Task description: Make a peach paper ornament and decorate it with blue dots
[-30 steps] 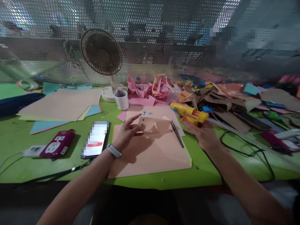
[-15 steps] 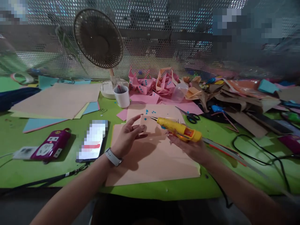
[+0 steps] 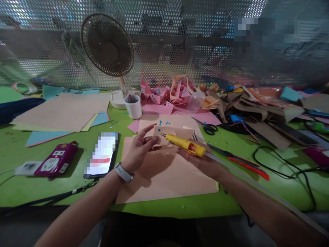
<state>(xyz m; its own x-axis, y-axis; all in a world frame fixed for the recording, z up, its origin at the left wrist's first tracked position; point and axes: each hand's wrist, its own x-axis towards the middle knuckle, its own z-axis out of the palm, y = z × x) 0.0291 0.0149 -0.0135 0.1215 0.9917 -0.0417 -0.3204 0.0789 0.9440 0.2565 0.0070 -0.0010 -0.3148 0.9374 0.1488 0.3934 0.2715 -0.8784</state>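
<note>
The left hand is pinching the left end of a small peach paper piece between thumb and fingers, forefinger extending toward its top edge; the right hand is closing around the body of a yellow glue gun, palm beneath. The gun's metal nozzle is pointing left, near a blue dot on the paper (whether the tip is touching the sheet, I cannot tell). The paper piece is standing tilted above a large peach sheet on the green table. Handling estimate: the piece is looking light and thin, probably stiff enough to hold its folds but creasing under a hard squeeze, so a gentle pinch at a bare edge, clear of dots and nozzle, is seeming best. The gun is appearing rigid, fairly light and smooth; its yellow body is offering the sound grip, while the metal tip, presumably hot, is deserving no finger. Farther out, black-handled scissors and a red-and-black cutter are lying to the right, a phone and a purple power strip to the left; behind, a white cup is standing before a fan, beside pink folded papers.
</note>
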